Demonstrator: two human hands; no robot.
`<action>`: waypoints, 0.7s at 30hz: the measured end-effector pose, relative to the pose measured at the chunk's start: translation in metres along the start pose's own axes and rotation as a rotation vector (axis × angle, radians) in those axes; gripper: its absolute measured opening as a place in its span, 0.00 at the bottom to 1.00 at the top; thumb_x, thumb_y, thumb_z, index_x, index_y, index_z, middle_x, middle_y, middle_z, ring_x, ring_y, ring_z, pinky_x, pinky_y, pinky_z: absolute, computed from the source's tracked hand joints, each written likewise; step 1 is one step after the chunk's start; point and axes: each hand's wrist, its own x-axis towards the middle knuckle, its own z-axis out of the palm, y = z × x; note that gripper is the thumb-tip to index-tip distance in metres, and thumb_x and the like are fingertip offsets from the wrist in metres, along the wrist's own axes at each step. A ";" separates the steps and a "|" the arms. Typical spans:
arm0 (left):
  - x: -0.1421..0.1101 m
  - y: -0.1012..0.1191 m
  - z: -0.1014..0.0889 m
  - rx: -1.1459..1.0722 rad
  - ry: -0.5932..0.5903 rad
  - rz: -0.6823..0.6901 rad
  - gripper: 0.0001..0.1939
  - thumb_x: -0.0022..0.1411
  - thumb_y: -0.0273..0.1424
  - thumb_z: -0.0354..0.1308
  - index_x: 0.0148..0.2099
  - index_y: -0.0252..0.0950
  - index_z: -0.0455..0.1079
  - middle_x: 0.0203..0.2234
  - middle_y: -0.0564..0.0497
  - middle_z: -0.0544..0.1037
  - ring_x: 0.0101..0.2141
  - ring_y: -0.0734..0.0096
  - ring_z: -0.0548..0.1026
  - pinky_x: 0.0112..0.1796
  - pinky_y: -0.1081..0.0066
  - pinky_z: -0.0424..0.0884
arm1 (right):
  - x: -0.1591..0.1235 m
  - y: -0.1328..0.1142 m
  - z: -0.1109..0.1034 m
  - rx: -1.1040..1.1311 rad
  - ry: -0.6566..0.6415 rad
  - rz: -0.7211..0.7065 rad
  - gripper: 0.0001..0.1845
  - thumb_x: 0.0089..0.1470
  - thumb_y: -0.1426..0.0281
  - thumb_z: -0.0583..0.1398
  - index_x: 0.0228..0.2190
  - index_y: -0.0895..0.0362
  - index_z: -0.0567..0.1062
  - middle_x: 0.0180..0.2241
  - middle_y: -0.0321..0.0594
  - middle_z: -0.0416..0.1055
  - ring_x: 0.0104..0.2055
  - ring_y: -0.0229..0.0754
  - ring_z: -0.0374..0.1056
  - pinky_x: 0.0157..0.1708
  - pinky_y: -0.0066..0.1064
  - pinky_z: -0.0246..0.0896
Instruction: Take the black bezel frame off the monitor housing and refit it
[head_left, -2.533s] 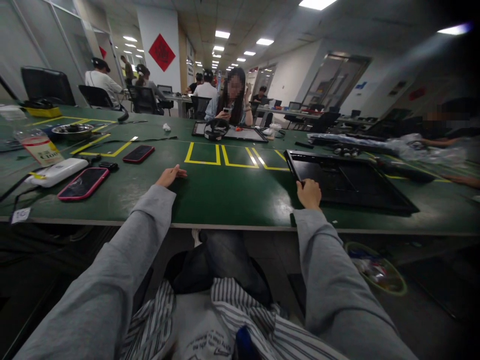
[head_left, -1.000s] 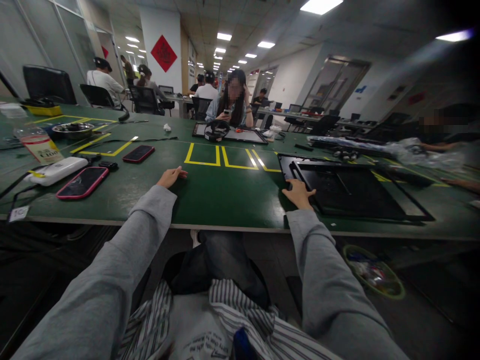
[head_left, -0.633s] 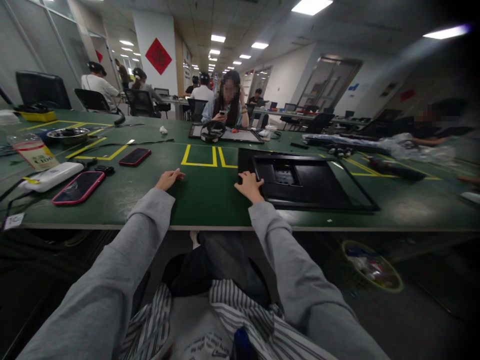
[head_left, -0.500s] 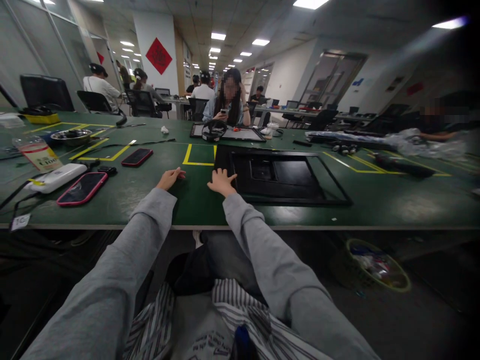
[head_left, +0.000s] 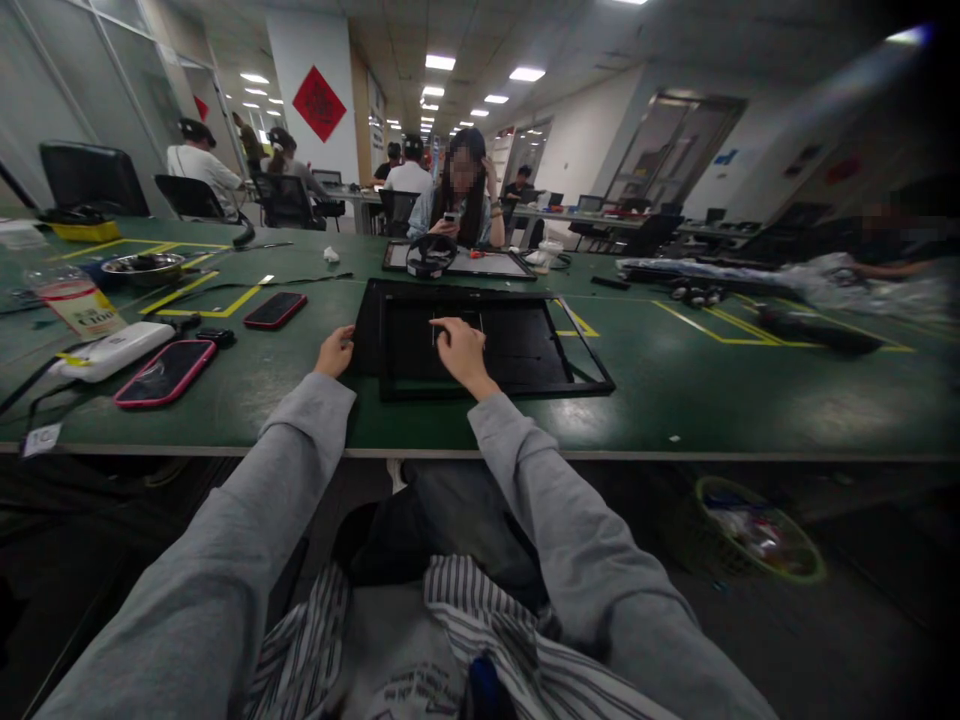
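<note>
A flat black panel (head_left: 510, 358) lies on the green table in front of me, with a thin black rectangular frame (head_left: 495, 391) resting over it, shifted to the right. Over the panel, inside the frame's outline, is my right hand (head_left: 461, 352), its fingers spread and the index finger pointing left; whether the fingertips touch is hard to tell. My left hand (head_left: 334, 353) rests beside the panel's left edge, fingers loosely bent and apart, with nothing seen in it.
Two phones (head_left: 166, 373) (head_left: 275, 310), a white power strip (head_left: 120, 350), a bottle (head_left: 79, 305) and a metal bowl (head_left: 142, 267) are on the left. Across the table a person (head_left: 465, 200) sits behind a headset (head_left: 430, 257). Plastic-wrapped parts (head_left: 690, 270) lie at right; a basket (head_left: 757, 530) stands below.
The black panel and frame have slid left across the table, close to my left hand. My right hand has moved from the panel's left edge to over its middle.
</note>
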 end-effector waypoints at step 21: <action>-0.034 0.023 -0.044 0.504 0.060 -0.069 0.21 0.71 0.41 0.52 0.60 0.45 0.77 0.62 0.47 0.75 0.65 0.47 0.64 0.63 0.42 0.60 | -0.064 0.231 -0.097 -0.235 0.280 0.553 0.25 0.59 0.67 0.58 0.57 0.60 0.74 0.49 0.58 0.78 0.53 0.58 0.74 0.56 0.51 0.65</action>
